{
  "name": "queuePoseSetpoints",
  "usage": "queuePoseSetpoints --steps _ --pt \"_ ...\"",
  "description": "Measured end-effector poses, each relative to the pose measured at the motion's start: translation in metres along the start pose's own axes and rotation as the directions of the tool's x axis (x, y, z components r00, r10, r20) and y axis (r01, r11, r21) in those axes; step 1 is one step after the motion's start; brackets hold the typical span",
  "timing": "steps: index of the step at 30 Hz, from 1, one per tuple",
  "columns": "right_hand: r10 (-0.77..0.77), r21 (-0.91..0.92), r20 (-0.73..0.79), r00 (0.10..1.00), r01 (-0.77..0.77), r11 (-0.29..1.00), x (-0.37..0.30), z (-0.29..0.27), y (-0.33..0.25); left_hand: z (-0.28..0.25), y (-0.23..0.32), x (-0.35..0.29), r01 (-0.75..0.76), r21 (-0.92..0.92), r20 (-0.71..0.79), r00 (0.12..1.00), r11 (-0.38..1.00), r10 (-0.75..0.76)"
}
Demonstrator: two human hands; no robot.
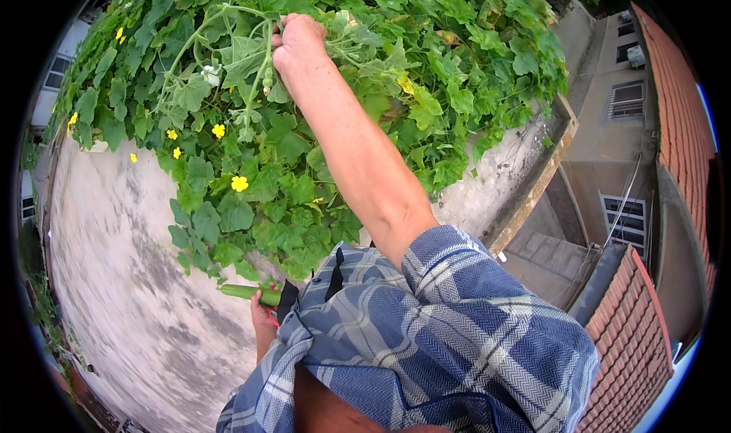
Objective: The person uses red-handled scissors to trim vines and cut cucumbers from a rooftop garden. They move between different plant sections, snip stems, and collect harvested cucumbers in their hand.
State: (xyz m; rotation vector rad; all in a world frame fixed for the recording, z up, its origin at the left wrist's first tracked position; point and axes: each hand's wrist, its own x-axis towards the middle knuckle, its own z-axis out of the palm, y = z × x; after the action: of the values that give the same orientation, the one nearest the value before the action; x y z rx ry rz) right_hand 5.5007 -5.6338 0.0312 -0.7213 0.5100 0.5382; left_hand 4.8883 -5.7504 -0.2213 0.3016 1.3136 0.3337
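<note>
My right hand point(299, 39) reaches far forward over a dense bed of leaves, its fingers closed round pale green vine stems point(267, 56). Fuzzy grey-green leaves point(192, 93), a white flower point(210, 75) and small buds hang about the gripped stems. Low on the left, near my body, my left hand point(263, 316) is wrapped round a long smooth green gourd point(239, 290). A small red item point(273, 319) shows by that hand; its kind is hard to make out. The right fingertips are partly hidden behind the hand.
Leafy vines point(449, 106) with yellow flowers point(240, 183) spread over a pale concrete roof point(114, 227). A raised ledge point(537, 176) marks the roof's right edge, with a drop beyond. Past it stand a building point(609, 140) and red tiled roofs point(628, 349).
</note>
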Motion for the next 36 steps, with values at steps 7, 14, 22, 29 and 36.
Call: queuePoseSetpoints --steps 7,14,22,29,36 --pt "0.043 0.020 0.062 0.997 -0.044 0.999 -0.019 0.009 -0.040 0.020 -0.009 0.010 -0.030 -0.062 0.045 0.998 0.998 0.032" --pt "0.010 -0.314 0.103 0.995 0.023 0.949 0.001 -0.040 0.057 0.096 -0.008 -0.019 -0.017 0.020 0.053 0.998 1.000 0.016" --pt "0.126 -0.813 -0.176 0.976 -0.217 0.540 0.010 -0.237 0.168 0.161 -0.028 -0.056 -0.183 0.074 0.057 0.982 0.980 0.179" --pt "0.164 -0.791 -0.236 0.958 -0.288 0.540 0.024 -0.321 0.226 0.120 -0.052 -0.063 -0.181 -0.080 0.131 0.973 0.980 0.191" --pt "0.107 -0.893 -0.246 0.963 -0.268 0.362 -0.010 -0.402 0.212 -0.035 -0.052 -0.044 -0.055 -0.258 -0.021 0.998 0.965 0.051"
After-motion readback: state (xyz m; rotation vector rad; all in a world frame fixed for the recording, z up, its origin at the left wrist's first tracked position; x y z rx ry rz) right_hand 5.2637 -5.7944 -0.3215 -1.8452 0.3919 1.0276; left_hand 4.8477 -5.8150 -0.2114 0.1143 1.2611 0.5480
